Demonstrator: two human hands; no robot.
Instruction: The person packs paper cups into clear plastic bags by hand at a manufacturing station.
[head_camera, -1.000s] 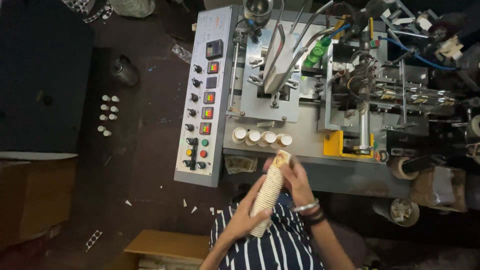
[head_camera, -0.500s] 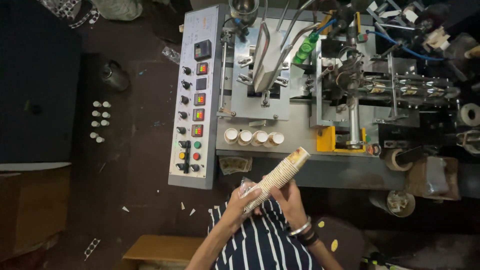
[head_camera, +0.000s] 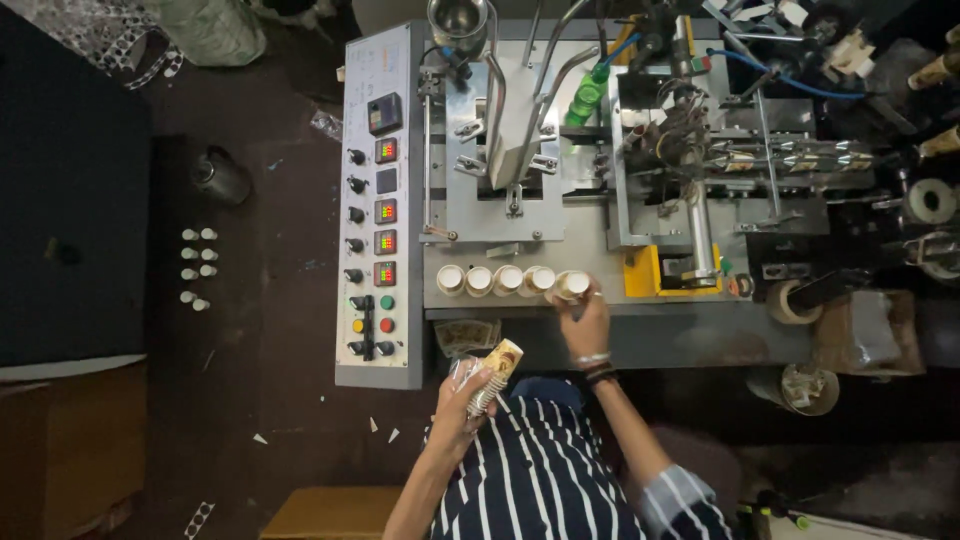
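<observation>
My left hand (head_camera: 458, 402) grips a stack of nested paper cups (head_camera: 496, 372), held tilted in front of my striped shirt. My right hand (head_camera: 585, 322) is stretched forward to the machine's shelf and its fingers close around the rightmost paper cup (head_camera: 571, 285) in a row of several cups (head_camera: 494, 280) standing mouth-up. Bracelets sit on my right wrist.
A grey control panel (head_camera: 377, 215) with knobs, small displays and coloured buttons stands left of the cups. The cup-forming machine (head_camera: 640, 150) fills the far side. Small white pieces (head_camera: 195, 266) and a dark pot (head_camera: 220, 177) lie on the floor at left. A wooden stool (head_camera: 335, 512) is near me.
My right hand left the cup stack and reached forward to the rightmost cup on the shelf. The stack now rests in my left hand alone, lower and closer to my body.
</observation>
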